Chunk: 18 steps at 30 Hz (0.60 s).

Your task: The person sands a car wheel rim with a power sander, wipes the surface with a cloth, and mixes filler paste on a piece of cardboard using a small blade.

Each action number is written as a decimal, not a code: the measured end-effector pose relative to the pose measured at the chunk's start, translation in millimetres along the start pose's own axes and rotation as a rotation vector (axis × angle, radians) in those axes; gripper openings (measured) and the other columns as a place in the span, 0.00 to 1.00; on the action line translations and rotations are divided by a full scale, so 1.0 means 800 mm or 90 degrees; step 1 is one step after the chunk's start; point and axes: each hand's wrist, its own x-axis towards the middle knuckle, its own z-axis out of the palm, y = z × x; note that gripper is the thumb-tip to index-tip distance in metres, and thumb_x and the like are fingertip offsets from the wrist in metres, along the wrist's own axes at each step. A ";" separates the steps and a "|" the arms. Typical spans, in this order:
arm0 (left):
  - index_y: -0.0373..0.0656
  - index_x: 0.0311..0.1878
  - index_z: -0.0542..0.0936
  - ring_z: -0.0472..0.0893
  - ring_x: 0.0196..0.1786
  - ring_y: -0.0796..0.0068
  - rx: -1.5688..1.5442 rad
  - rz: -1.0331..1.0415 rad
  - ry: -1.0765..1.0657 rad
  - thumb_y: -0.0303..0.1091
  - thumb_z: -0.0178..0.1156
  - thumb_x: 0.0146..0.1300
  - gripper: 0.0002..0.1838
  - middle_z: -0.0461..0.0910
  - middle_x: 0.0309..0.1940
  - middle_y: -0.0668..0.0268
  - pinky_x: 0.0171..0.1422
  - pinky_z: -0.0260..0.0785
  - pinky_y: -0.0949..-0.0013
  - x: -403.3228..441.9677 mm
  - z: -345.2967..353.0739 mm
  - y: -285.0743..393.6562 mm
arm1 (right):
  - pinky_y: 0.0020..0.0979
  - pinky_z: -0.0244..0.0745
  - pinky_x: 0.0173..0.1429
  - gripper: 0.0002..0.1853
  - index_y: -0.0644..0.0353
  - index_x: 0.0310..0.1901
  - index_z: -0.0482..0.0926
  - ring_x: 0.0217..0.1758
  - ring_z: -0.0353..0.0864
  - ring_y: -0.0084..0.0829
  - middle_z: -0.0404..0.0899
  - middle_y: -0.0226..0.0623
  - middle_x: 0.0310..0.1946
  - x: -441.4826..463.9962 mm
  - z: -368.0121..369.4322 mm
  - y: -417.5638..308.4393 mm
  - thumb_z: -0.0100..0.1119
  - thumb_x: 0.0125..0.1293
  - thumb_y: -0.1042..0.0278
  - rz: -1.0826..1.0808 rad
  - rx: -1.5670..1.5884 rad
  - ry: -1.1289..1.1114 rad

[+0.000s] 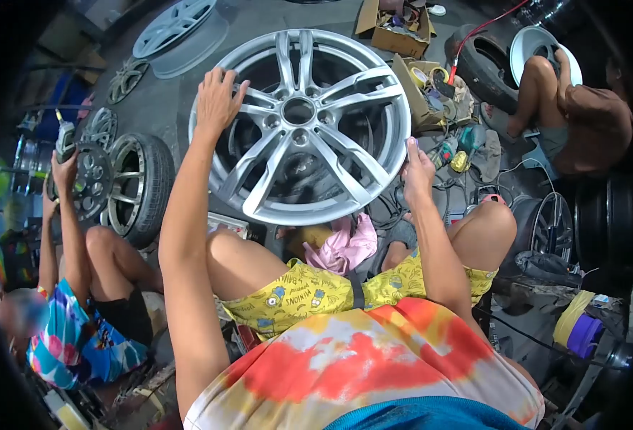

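Head view: nearest is a blue cloth (431, 412) at the lower edge, then a red, yellow and white shirt (367, 358) and yellow printed shorts (302, 294) on the seated wearer. A purple roll (584, 335) lies off to the right. Beyond the lap, a crumpled pink cloth (344, 244) sits just below the silver wheel (300, 130), which is in front of the knees, spoked face toward the camera. The left hand (220, 100) lies over the wheel's upper left rim, fingers on the metal and thumb set apart from them; how firmly they press cannot be told. The right hand (418, 172) is at the right edge of the rim, thumb up, its other fingers bent and partly hidden, so I cannot tell whether they grip.

To the left, a co-worker in a bright patterned shirt (80, 337) holds up a tool (64, 140) beside a dark wheel (93, 183) and a tyred wheel (155, 186). Farther right, a person in a brown shirt (600, 125) reaches to a pale round rim (521, 57), near a loose tyre (467, 75). Farthest off are a cardboard box (400, 46) and a white-silver wheel (175, 30).
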 end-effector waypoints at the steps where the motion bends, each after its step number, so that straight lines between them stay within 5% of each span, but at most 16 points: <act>1: 0.43 0.43 0.84 0.81 0.49 0.53 -0.009 0.044 0.077 0.52 0.59 0.72 0.20 0.82 0.43 0.56 0.53 0.71 0.51 0.011 0.016 0.001 | 0.25 0.73 0.31 0.19 0.59 0.38 0.80 0.26 0.78 0.19 0.81 0.26 0.30 0.001 -0.001 0.005 0.64 0.74 0.48 0.001 -0.024 0.002; 2: 0.43 0.43 0.84 0.81 0.49 0.53 -0.019 0.038 0.079 0.52 0.59 0.72 0.20 0.82 0.43 0.56 0.53 0.71 0.51 0.020 0.030 0.003 | 0.25 0.73 0.31 0.19 0.59 0.38 0.80 0.26 0.78 0.19 0.81 0.26 0.30 0.004 -0.002 0.008 0.64 0.74 0.48 -0.002 -0.034 0.006; 4: 0.42 0.32 0.87 0.85 0.41 0.50 0.041 -0.005 -0.308 0.57 0.51 0.76 0.30 0.86 0.33 0.53 0.50 0.72 0.49 0.031 0.047 0.009 | 0.25 0.72 0.34 0.21 0.60 0.39 0.81 0.28 0.76 0.18 0.81 0.27 0.30 0.006 0.004 0.018 0.62 0.76 0.47 -0.045 -0.031 0.031; 6: 0.42 0.24 0.87 0.85 0.34 0.46 0.035 0.021 -0.234 0.59 0.45 0.78 0.37 0.85 0.25 0.50 0.49 0.72 0.46 0.025 0.053 0.010 | 0.26 0.70 0.37 0.22 0.63 0.40 0.83 0.31 0.74 0.17 0.81 0.27 0.30 0.008 0.018 0.033 0.59 0.77 0.48 -0.120 -0.019 0.071; 8: 0.41 0.28 0.88 0.85 0.37 0.47 0.020 0.034 -0.229 0.57 0.46 0.78 0.34 0.86 0.27 0.50 0.50 0.72 0.46 0.022 0.054 0.005 | 0.27 0.69 0.41 0.22 0.64 0.42 0.83 0.34 0.72 0.18 0.81 0.28 0.31 0.004 0.029 0.039 0.57 0.78 0.49 -0.204 -0.120 0.181; 14: 0.41 0.32 0.89 0.85 0.43 0.49 0.002 -0.013 -0.224 0.55 0.46 0.78 0.32 0.87 0.31 0.50 0.54 0.71 0.46 0.004 0.046 0.003 | 0.28 0.69 0.40 0.20 0.64 0.40 0.82 0.33 0.71 0.19 0.78 0.26 0.29 0.011 0.050 0.031 0.56 0.78 0.52 -0.195 -0.036 0.189; 18: 0.39 0.32 0.89 0.85 0.42 0.45 0.010 -0.084 -0.239 0.56 0.47 0.77 0.32 0.87 0.32 0.48 0.55 0.70 0.43 -0.012 0.039 -0.016 | 0.27 0.66 0.39 0.20 0.64 0.39 0.82 0.33 0.67 0.18 0.75 0.24 0.29 0.036 0.062 0.028 0.57 0.78 0.52 -0.257 -0.152 0.169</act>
